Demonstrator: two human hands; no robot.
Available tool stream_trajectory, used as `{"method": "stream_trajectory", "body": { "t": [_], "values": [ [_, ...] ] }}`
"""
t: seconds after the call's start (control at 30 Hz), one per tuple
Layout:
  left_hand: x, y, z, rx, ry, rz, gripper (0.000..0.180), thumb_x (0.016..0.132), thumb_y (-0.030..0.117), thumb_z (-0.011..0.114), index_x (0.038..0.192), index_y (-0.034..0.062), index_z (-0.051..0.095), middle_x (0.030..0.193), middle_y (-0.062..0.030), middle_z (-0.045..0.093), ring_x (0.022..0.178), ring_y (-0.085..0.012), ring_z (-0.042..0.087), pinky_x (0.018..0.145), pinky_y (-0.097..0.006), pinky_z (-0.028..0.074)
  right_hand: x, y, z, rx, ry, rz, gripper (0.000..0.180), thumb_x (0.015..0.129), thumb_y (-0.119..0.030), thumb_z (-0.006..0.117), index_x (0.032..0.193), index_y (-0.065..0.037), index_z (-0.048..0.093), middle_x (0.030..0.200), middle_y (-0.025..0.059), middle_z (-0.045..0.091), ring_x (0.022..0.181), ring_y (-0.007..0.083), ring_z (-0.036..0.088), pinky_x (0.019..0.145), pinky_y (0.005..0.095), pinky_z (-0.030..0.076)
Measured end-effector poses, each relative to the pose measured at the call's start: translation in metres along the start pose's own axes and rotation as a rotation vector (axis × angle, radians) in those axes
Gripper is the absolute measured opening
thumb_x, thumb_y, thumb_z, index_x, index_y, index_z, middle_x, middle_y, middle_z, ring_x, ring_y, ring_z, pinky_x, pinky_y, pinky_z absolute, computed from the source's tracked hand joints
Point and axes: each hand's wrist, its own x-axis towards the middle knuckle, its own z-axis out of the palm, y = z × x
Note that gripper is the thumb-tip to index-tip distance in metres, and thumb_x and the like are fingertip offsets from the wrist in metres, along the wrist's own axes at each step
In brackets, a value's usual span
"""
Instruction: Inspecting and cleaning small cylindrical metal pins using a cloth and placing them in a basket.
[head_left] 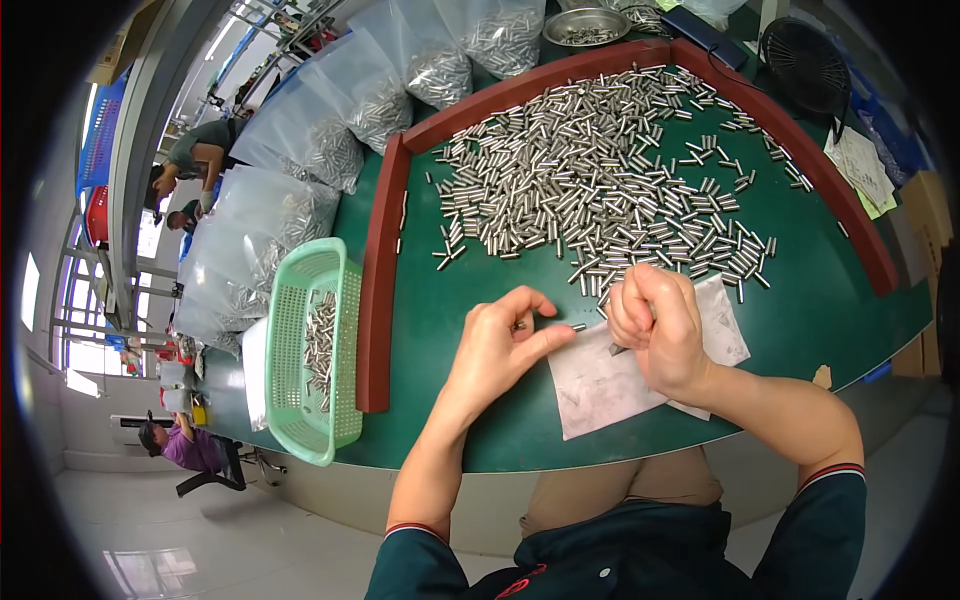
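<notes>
My left hand (505, 340) is over the green table, its fingers curled and its thumb stretched out to the right. A metal pin (520, 325) glints inside the curl of the fingers. Just past the thumb tip is another short metal pin (578, 327); whether the thumb touches it, I cannot tell. My right hand (660, 325) is closed in a fist above a smudged pale sheet (600, 390). A small dark tip shows below its fingers, the rest hidden in the fist. Beyond both hands spreads a big heap of loose silvery pins (570, 170).
A dark red wooden frame (375, 300) borders the heap. Left of it stands a light green basket (283, 400) with more pins. Clear bags (375, 105) of pins line the far left. At the back are a metal bowl (585, 15) and black fan (805, 65). Other people sit farther left.
</notes>
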Motion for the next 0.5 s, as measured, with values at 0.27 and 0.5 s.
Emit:
{"method": "stream_trajectory", "body": {
  "t": [0.27, 0.5],
  "values": [
    [-0.005, 0.004, 0.010, 0.136, -0.035, 0.098, 0.013, 0.073, 0.008, 0.064, 0.079, -0.0011, 0.057, 0.051, 0.0011, 0.045, 0.047, -0.0050, 0.037, 0.043, -0.023, 0.031, 0.001, -0.001, 0.005, 0.010, -0.016, -0.007, 0.038, 0.087, -0.020, 0.033, 0.051, -0.008, 0.029, 0.046, 0.0000, 0.030, 0.042, 0.0074, 0.024, 0.040, 0.0229, 0.022],
    [0.002, -0.021, -0.015, -1.247, -0.298, -0.216, 0.010, 0.085, 0.013, 0.053, 0.085, 0.0034, 0.050, 0.063, 0.0005, 0.046, 0.045, -0.0014, 0.024, 0.041, -0.016, 0.020, 0.000, 0.001, 0.001, 0.033, -0.016, -0.015, 0.038, 0.088, -0.019, 0.032, 0.052, -0.008, 0.028, 0.046, 0.0001, 0.030, 0.041, 0.0071, 0.022, 0.040, 0.0230, 0.021]
  ]
}}
